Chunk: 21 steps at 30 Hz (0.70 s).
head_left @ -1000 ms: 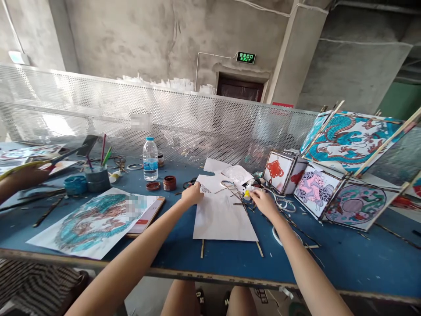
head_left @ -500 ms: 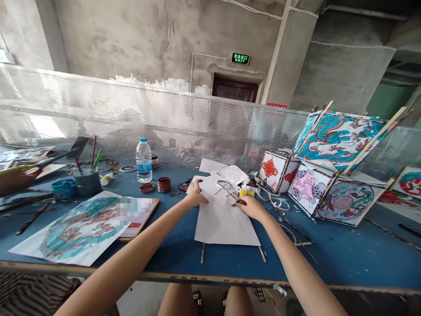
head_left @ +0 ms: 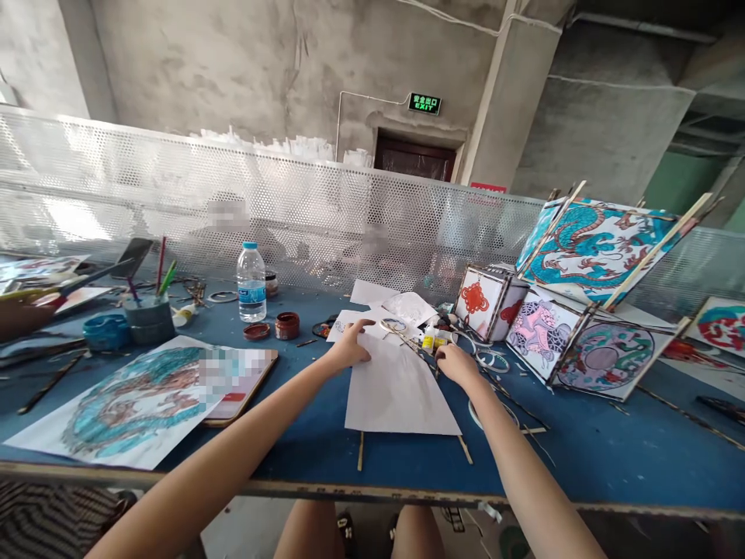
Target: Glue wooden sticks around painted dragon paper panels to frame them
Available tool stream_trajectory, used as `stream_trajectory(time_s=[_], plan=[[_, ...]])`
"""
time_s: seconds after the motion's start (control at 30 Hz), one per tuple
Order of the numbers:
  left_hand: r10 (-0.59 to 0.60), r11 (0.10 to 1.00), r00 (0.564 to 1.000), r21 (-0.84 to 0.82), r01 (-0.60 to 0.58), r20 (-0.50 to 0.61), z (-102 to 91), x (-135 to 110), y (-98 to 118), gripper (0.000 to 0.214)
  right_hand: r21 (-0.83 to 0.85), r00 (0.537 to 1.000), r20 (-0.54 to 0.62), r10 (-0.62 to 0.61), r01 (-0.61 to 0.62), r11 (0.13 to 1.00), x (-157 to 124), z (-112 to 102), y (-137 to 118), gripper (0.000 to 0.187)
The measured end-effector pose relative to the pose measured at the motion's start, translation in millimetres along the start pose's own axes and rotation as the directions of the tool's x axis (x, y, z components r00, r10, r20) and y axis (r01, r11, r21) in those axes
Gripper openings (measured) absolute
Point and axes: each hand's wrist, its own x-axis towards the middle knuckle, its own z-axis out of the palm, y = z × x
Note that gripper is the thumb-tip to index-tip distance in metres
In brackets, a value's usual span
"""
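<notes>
A sheet of white paper (head_left: pixel 401 396) lies flat on the blue table, with thin wooden sticks (head_left: pixel 360 450) poking out from under its near edge. My left hand (head_left: pixel 351 347) rests on the paper's left side, its thumb and fingers apart. Just off the right edge of the sheet is my right hand (head_left: pixel 458 365), fingers curled inward beside a stick. What they pinch, if anything, is hidden. Close to those fingertips lies a small glue bottle with a yellow label (head_left: pixel 431 341). A white ring (head_left: pixel 392 324) sits on the paper's far part.
Painted paper lanterns (head_left: pixel 544 330) stand at the right. To the left are a water bottle (head_left: pixel 251 283), a red paint jar (head_left: pixel 287 326), a brush pot (head_left: pixel 150 318) and a dragon painting (head_left: pixel 140 404). Another person's hand (head_left: pixel 23 314) shows at the far left. A perforated metal screen (head_left: pixel 314 225) runs behind.
My right hand has shifted a little to the right, off the paper's edge and nearer the glue bottle. My left hand stays on the paper, its fingers now reaching slightly further right.
</notes>
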Motion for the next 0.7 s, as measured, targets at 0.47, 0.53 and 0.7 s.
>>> stream_trajectory(time_s=[0.47, 0.53, 0.7], plan=[[0.367, 0.885, 0.744, 0.456, -0.095, -0.558, -70.2, 37, 80, 0.062, -0.030, 0.998, 0.051, -0.027, 0.028, 0.999, 1, -3, -6, 0.012], [0.453, 0.832, 0.735, 0.535, -0.146, -0.504, -59.2, 51, 79, 0.066, -0.027, 0.998, 0.056, -0.034, 0.036, 0.999, 0, -4, -6, 0.013], [0.587, 0.517, 0.799, 0.701, -0.492, 0.127, -16.0, 80, 40, 0.077, -0.022, 0.996, 0.077, -0.048, 0.050, 0.999, -1, -4, -6, 0.015]])
